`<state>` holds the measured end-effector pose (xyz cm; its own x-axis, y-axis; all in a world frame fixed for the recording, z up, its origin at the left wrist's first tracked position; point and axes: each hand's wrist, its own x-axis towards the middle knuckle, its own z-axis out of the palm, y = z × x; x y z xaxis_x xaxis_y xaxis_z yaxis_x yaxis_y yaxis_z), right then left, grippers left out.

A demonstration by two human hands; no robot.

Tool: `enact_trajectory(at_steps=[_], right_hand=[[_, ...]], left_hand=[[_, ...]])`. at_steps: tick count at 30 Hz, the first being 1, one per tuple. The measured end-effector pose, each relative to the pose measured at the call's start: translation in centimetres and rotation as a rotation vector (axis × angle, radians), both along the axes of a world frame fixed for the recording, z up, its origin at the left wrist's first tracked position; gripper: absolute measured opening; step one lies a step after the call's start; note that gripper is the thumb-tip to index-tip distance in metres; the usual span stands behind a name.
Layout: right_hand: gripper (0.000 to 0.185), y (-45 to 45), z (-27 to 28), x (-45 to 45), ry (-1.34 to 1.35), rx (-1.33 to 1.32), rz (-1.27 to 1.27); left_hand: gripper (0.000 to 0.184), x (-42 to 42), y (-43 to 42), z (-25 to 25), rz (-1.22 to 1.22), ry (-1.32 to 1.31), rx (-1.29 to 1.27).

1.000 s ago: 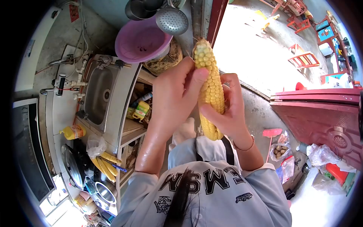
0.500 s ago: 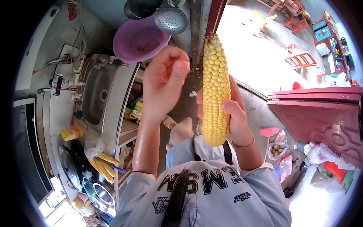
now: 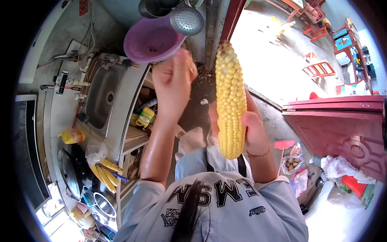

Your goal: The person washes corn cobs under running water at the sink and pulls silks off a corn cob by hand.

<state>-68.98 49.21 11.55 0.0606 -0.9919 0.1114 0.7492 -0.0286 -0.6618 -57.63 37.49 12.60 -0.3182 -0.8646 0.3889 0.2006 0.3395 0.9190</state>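
An ear of yellow corn [image 3: 231,105] is held upright in front of my body, its darker, ragged tip pointing up. My right hand [image 3: 254,123] grips it from behind and the right side, with the thumb on the lower kernels. Apart from the corn, to its left, is my left hand [image 3: 173,78], raised with curled fingers pressed together near the purple basin [image 3: 151,40]. Motion blurs its fingertips, and whatever they may pinch is too small to make out.
At left, a counter holds a metal sink [image 3: 105,97], a yellow bottle [image 3: 71,136], more corn ears [image 3: 105,177] and a metal pot [image 3: 105,205]. A perforated ladle [image 3: 186,21] hangs above the basin. A red door [image 3: 338,133] stands at right, near bags on the floor.
My left hand has let go of the corn's upper part and moved left, away from it. The corn, still in my right hand, has shifted slightly right and stands straighter.
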Motion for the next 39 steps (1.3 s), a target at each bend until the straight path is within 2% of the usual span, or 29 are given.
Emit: enact_trajectory(at_steps=[2,3,4,6,8,9,11,12,16,18,19,20,21,23,27,29,30,32,35,36,38,39], right_hand=[[0.045,0.4,-0.1,0.1,-0.059,-0.03,0.009],[0.047,0.5,0.0,0.5,-0.016,0.027,-0.099],[0.052,0.6,0.1,0.5,0.028,0.081,-0.207],[0.053,0.9,0.1,0.0,-0.004,0.102,-0.196],[0.053,0.4,-0.1,-0.3,-0.053,0.127,-0.268],[0.053,0.3,-1.5,-1.0,-0.176,0.018,-0.206],[0.053,0.1,-1.7,-1.3,-0.224,0.006,-0.214],[0.052,0.1,-1.7,-1.2,-0.276,-0.008,-0.219],[0.05,0.3,-0.8,-1.0,-0.27,0.03,-0.297],[0.054,0.1,-1.2,-1.4,-0.406,-0.023,-0.274],[0.064,-0.1,-1.0,-1.5,-0.41,-0.031,-0.299],[0.064,-0.2,-1.1,-1.7,-0.411,-0.029,-0.298],[0.069,-0.3,-1.3,-1.9,-0.431,-0.105,-0.271],[0.077,-0.3,-1.3,-1.9,-0.484,-0.209,-0.207],[0.076,-0.9,-2.1,-2.7,-0.445,-0.301,-0.252],[0.07,-0.9,-1.7,-3.5,-0.392,-0.216,-0.342],[0.07,-0.9,-1.5,-3.7,-0.393,-0.213,-0.34],[0.062,-1.2,-1.3,-4.2,-0.361,-0.193,-0.416],[0.057,-1.8,-1.6,-5.1,-0.432,-0.231,-0.359],[0.057,-1.9,-1.7,-5.2,-0.432,-0.227,-0.356],[0.057,-2.2,-2.0,-5.3,-0.427,-0.241,-0.358],[0.057,-2.3,-2.0,-5.2,-0.428,-0.237,-0.353]], left_hand=[[0.043,0.7,-0.7,-1.5,0.049,0.284,0.297],[0.039,1.1,-1.2,-2.0,0.008,0.429,0.25],[0.039,1.5,-1.3,-2.4,-0.002,0.432,0.253],[0.035,1.9,-0.8,-2.5,0.116,0.511,0.276],[0.031,1.9,0.2,-2.3,0.097,0.459,0.243],[0.028,1.7,1.0,-2.0,0.079,0.354,0.217],[0.021,1.6,2.5,-1.2,0.017,0.162,0.207],[0.021,1.2,3.2,-0.7,0.015,0.162,0.213],[0.023,-0.1,5.9,1.0,-0.187,-0.099,0.024],[0.027,-0.4,6.5,0.7,-0.219,-0.32,-0.08],[0.028,-0.5,6.8,1.0,-0.263,-0.472,-0.14],[0.028,-0.5,6.9,1.2,-0.308,-0.626,-0.201],[0.028,-0.7,6.9,0.7,-0.308,-0.626,-0.201],[0.028,-0.9,6.7,-0.7,-0.607,-0.414,0.102],[0.027,-0.8,6.7,-1.0,-0.565,-0.359,0.054],[0.031,0.0,6.7,-2.1,-0.57,-0.208,0.257],[0.031,0.4,6.4,-2.5,-0.567,-0.208,0.26],[0.043,1.1,5.7,-3.2,-0.359,-0.108,0.279],[0.029,2.4,4.4,-3.1,-0.312,0.088,0.278],[0.029,2.2,4.4,-3.0,-0.308,0.088,0.281],[0.015,1.2,4.8,-2.5,-0.241,0.148,0.159],[0.007,0.7,5.2,-1.3,-0.22,0.063,0.259]])
